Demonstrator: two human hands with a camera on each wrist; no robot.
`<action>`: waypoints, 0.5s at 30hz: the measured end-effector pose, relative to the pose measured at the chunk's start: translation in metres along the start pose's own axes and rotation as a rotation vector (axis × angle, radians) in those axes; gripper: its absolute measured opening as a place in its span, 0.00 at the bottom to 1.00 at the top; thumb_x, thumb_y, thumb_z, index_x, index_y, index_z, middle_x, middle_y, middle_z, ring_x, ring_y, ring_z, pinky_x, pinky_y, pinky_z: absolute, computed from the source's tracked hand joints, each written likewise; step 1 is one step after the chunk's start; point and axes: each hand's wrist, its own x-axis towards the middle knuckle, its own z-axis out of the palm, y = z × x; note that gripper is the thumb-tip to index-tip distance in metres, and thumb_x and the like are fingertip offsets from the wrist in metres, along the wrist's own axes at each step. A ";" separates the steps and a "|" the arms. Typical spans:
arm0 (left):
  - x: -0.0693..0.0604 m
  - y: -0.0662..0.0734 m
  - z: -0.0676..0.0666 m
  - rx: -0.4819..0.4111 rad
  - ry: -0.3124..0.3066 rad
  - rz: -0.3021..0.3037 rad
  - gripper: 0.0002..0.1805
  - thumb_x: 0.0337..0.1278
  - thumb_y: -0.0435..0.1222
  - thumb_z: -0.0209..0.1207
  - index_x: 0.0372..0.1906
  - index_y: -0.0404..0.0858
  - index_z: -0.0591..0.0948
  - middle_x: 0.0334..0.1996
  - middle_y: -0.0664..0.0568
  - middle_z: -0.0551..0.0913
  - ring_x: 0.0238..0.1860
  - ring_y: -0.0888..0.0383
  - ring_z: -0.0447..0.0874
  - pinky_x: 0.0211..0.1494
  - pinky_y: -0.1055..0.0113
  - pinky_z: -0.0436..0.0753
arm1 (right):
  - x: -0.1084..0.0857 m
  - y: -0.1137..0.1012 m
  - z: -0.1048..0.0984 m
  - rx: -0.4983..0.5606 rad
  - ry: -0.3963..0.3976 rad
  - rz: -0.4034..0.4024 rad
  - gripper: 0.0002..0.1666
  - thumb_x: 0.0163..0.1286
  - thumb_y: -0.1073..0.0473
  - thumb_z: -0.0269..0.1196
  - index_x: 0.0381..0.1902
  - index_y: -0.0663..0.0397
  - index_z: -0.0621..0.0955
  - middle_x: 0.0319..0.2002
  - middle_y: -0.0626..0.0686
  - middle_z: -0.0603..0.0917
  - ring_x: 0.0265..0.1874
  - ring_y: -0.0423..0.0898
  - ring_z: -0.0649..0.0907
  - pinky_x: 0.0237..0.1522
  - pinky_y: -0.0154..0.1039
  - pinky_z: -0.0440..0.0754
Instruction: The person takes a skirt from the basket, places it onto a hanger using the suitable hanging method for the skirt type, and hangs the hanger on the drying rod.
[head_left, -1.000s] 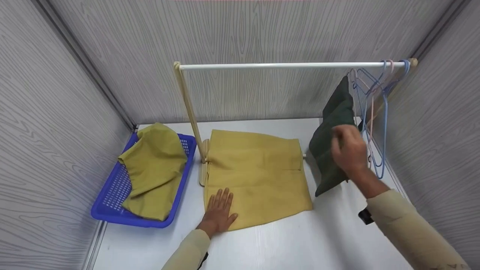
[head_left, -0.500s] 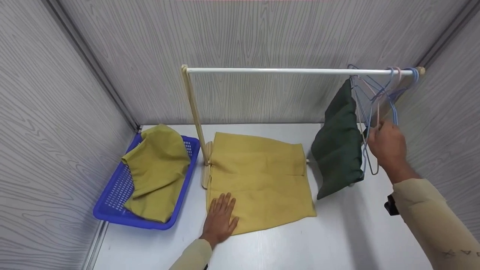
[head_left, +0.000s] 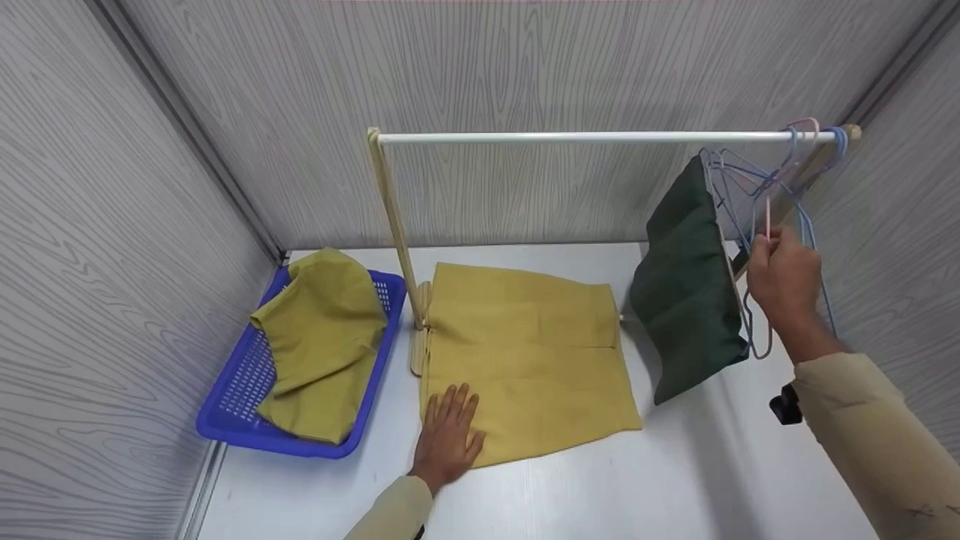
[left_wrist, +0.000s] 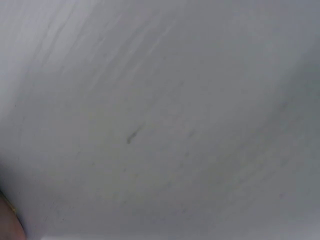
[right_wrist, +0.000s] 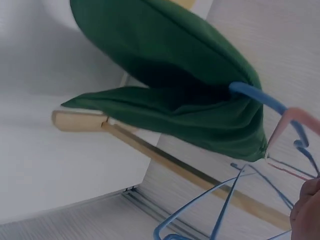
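My left hand (head_left: 448,439) lies flat on the lower left corner of a yellow cloth (head_left: 525,360) spread on the table. At the right end of the rack, my right hand (head_left: 787,277) has its fingers curled round a pink hanger (head_left: 767,206). Blue hangers (head_left: 829,292) hang beside it. Just left of that hand hangs a dark green cloth (head_left: 686,277). In the right wrist view the green cloth (right_wrist: 170,75) drapes from a blue hanger (right_wrist: 260,97), and the fingers (right_wrist: 306,210) are at the pink hanger (right_wrist: 300,116).
A white rail (head_left: 562,138) on wooden posts (head_left: 395,225) spans above the yellow cloth. On the left is a blue basket (head_left: 281,446) holding an olive-yellow cloth (head_left: 326,345). Grey panels (head_left: 480,67) enclose the table (head_left: 540,502) at the back and sides.
My right hand has moved right and past the green cloth to the hangers and taken hold of the pink one. Its hook now stands higher at the rail. My left hand has stayed on the yellow cloth.
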 end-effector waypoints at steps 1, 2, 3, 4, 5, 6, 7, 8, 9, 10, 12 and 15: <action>0.000 0.000 0.000 0.001 -0.003 0.001 0.36 0.69 0.56 0.47 0.76 0.43 0.63 0.78 0.46 0.57 0.79 0.45 0.52 0.77 0.42 0.49 | -0.001 -0.002 0.000 0.033 0.015 0.023 0.27 0.79 0.50 0.43 0.58 0.66 0.76 0.40 0.64 0.81 0.35 0.52 0.77 0.31 0.35 0.69; 0.000 0.000 0.000 0.005 -0.004 0.002 0.36 0.69 0.56 0.47 0.76 0.43 0.63 0.78 0.46 0.57 0.79 0.45 0.52 0.77 0.42 0.49 | -0.002 -0.004 0.000 0.065 0.035 0.045 0.26 0.78 0.50 0.44 0.57 0.65 0.77 0.39 0.60 0.81 0.34 0.49 0.76 0.31 0.32 0.69; 0.000 0.000 0.001 0.009 -0.006 0.001 0.36 0.69 0.56 0.47 0.76 0.43 0.63 0.78 0.46 0.57 0.79 0.45 0.52 0.77 0.41 0.48 | -0.004 -0.006 0.000 0.104 0.054 0.068 0.25 0.78 0.50 0.45 0.55 0.64 0.78 0.38 0.57 0.80 0.34 0.46 0.75 0.31 0.31 0.69; 0.000 0.000 0.001 0.017 -0.001 0.003 0.37 0.68 0.56 0.47 0.76 0.43 0.64 0.78 0.46 0.58 0.79 0.45 0.52 0.76 0.41 0.48 | -0.005 -0.008 0.001 0.145 0.076 0.091 0.24 0.77 0.50 0.46 0.53 0.63 0.79 0.36 0.54 0.78 0.33 0.44 0.74 0.31 0.29 0.69; 0.000 0.000 0.002 0.020 0.007 0.005 0.37 0.68 0.56 0.47 0.76 0.43 0.64 0.78 0.46 0.58 0.78 0.45 0.53 0.76 0.40 0.48 | -0.007 -0.010 0.002 0.187 0.100 0.116 0.22 0.77 0.50 0.48 0.51 0.62 0.79 0.35 0.51 0.77 0.32 0.42 0.73 0.31 0.29 0.69; 0.000 0.000 0.002 0.022 0.014 0.006 0.37 0.68 0.56 0.48 0.75 0.43 0.65 0.78 0.46 0.59 0.78 0.45 0.54 0.76 0.39 0.48 | -0.009 -0.012 0.003 0.225 0.112 0.143 0.21 0.77 0.49 0.49 0.48 0.60 0.80 0.34 0.48 0.76 0.32 0.41 0.73 0.33 0.29 0.70; 0.000 0.000 0.002 0.025 0.021 0.007 0.37 0.68 0.56 0.48 0.75 0.43 0.65 0.77 0.46 0.59 0.78 0.45 0.54 0.75 0.39 0.48 | -0.011 -0.015 0.003 0.258 0.123 0.165 0.20 0.77 0.49 0.49 0.46 0.58 0.80 0.33 0.46 0.75 0.32 0.40 0.73 0.34 0.29 0.70; 0.000 0.000 0.003 0.024 0.028 0.008 0.37 0.67 0.56 0.48 0.75 0.43 0.65 0.77 0.46 0.60 0.78 0.45 0.54 0.75 0.38 0.49 | -0.013 -0.017 0.004 0.285 0.129 0.184 0.19 0.77 0.48 0.50 0.44 0.56 0.80 0.33 0.45 0.74 0.32 0.39 0.73 0.34 0.30 0.71; 0.000 -0.001 0.003 0.023 0.031 0.009 0.37 0.67 0.56 0.48 0.75 0.43 0.65 0.77 0.46 0.60 0.78 0.45 0.55 0.75 0.38 0.49 | -0.016 -0.019 0.005 0.312 0.128 0.200 0.18 0.77 0.47 0.50 0.42 0.54 0.80 0.32 0.44 0.74 0.32 0.39 0.73 0.34 0.31 0.71; 0.000 -0.001 0.002 0.021 0.030 0.007 0.37 0.68 0.56 0.48 0.75 0.43 0.65 0.77 0.46 0.60 0.78 0.45 0.55 0.75 0.38 0.49 | -0.020 -0.021 0.006 0.337 0.125 0.211 0.18 0.77 0.46 0.51 0.40 0.52 0.80 0.32 0.44 0.74 0.32 0.40 0.73 0.34 0.31 0.72; 0.000 -0.001 0.002 0.016 0.033 0.008 0.37 0.68 0.57 0.48 0.75 0.43 0.65 0.77 0.46 0.60 0.78 0.45 0.55 0.75 0.38 0.49 | -0.029 -0.026 0.010 0.368 0.111 0.210 0.18 0.77 0.45 0.51 0.38 0.51 0.79 0.31 0.46 0.74 0.31 0.41 0.73 0.33 0.31 0.72; 0.000 -0.001 0.003 0.017 0.041 0.011 0.37 0.67 0.57 0.48 0.75 0.43 0.65 0.77 0.46 0.60 0.78 0.45 0.55 0.75 0.38 0.49 | -0.044 -0.033 0.019 0.395 0.083 0.166 0.18 0.77 0.46 0.52 0.36 0.53 0.79 0.29 0.48 0.74 0.30 0.42 0.74 0.31 0.30 0.72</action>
